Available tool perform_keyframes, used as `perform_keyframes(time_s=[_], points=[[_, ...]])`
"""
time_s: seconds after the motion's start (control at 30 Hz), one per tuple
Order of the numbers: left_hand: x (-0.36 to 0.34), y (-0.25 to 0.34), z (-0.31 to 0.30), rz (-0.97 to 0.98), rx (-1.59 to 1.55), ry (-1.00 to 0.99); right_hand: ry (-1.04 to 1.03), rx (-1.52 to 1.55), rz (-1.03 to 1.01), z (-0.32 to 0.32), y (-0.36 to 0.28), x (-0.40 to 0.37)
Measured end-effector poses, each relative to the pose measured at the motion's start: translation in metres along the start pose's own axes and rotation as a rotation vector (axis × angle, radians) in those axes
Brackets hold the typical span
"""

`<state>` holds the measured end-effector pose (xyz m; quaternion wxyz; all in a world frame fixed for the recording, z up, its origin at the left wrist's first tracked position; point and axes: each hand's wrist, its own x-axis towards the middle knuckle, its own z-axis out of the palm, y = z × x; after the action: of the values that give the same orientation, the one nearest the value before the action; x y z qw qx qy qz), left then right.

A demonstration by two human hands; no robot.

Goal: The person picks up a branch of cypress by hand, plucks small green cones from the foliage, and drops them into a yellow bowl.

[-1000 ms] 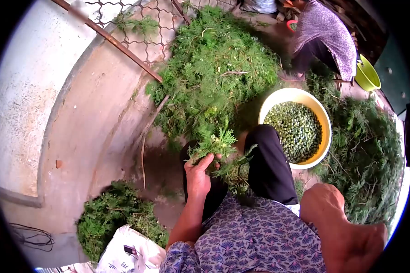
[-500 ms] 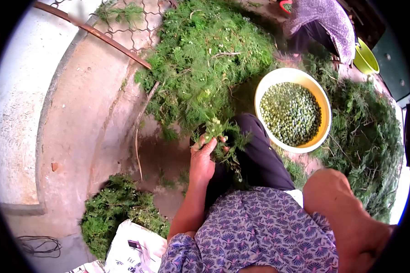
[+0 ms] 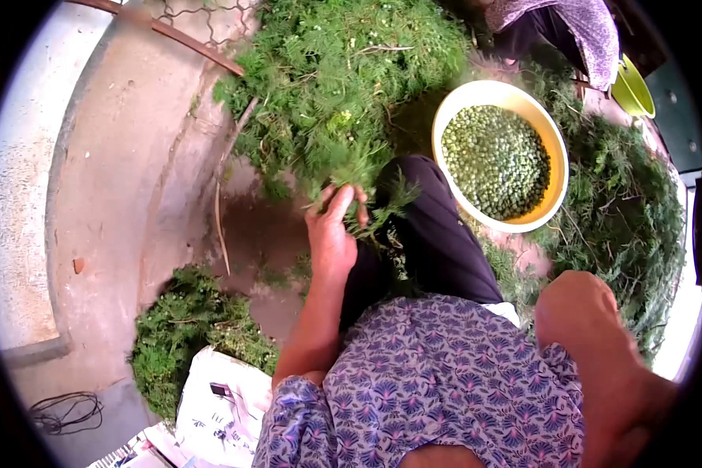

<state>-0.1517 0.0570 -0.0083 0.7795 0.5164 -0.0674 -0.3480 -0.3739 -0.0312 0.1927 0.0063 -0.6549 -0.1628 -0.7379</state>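
Over my lap, my left hand (image 3: pixel 332 226) is closed around a feathery green sprig (image 3: pixel 398 199), whose fronds spread to both sides of the fingers. My right arm (image 3: pixel 589 331) is bent sharply at the elbow on the right, and its hand lies outside the picture. Beyond my knee stands a yellow basin (image 3: pixel 555 156) with a pale rim, holding many small round green fruits (image 3: pixel 495 160). A big heap of cut green branches (image 3: pixel 327 86) lies just ahead of my left hand.
More branches (image 3: pixel 616 203) are piled at the right, with a smaller pile (image 3: pixel 191 335) at lower left beside a white printed sack (image 3: pixel 218 405). A person in a patterned top (image 3: pixel 581 31) is at upper right near a lime-green tub (image 3: pixel 633 87). A thin stick (image 3: pixel 225 187) and coiled cable (image 3: pixel 66 413) lie on the floor.
My view has shifted, so the basin and heap sit higher. My left hand still grips the sprig, the pale berry cluster no longer showing above it. My right arm stays bent.
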Motion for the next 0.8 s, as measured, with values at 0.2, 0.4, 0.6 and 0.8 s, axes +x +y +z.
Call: perform_keyframes(time_s=[0.2,0.4,0.6,0.8], points=[[0.001,-0.002,-0.005,0.007,0.011,0.012,-0.363,-0.215,0.546,0.016,0.017,-0.07],[-0.004,-0.007,-0.007,0.103,0.143,-0.024,-0.478,0.364,1.416,0.091,0.04,-0.173],[-0.004,-0.011,-0.014,0.107,0.147,-0.032,-0.632,0.593,1.482,0.103,0.027,-0.209],[-0.007,-0.009,-0.016,0.105,0.249,-0.104,-0.635,0.583,1.463,0.103,0.017,-0.205]])
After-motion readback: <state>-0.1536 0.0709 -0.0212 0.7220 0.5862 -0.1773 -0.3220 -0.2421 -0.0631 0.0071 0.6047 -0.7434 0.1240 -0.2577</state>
